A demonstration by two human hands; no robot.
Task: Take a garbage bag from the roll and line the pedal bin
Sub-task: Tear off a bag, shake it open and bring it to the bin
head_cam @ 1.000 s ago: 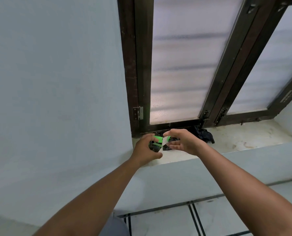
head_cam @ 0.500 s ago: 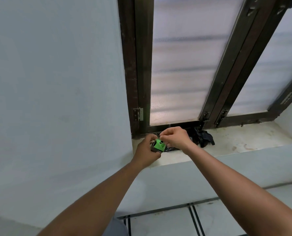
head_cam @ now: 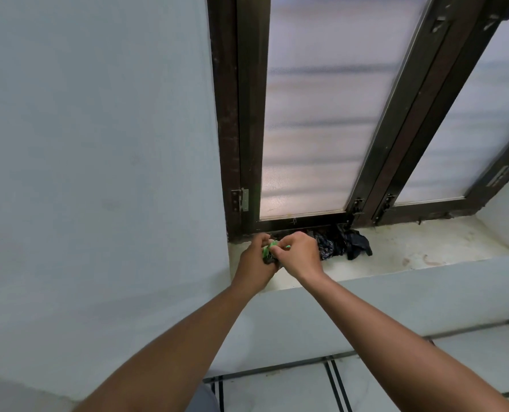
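Observation:
A small black garbage bag roll with a green label [head_cam: 267, 251] is held over the left end of the window sill [head_cam: 396, 257]. My left hand [head_cam: 254, 261] grips the roll from below and the left. My right hand [head_cam: 299, 254] pinches the green label at the roll's top with curled fingers. Most of the roll is hidden between both hands. No pedal bin is in view.
Crumpled black plastic [head_cam: 343, 242] lies on the sill just right of my hands, against the dark window frame [head_cam: 248, 144]. A pale wall [head_cam: 98, 144] stands to the left. Tiled floor with dark lines [head_cam: 336, 382] lies below the sill ledge.
Both hands have closed in together around the roll and shifted slightly toward the window frame. Less of the green label shows now, and the white strip seen earlier is gone from view.

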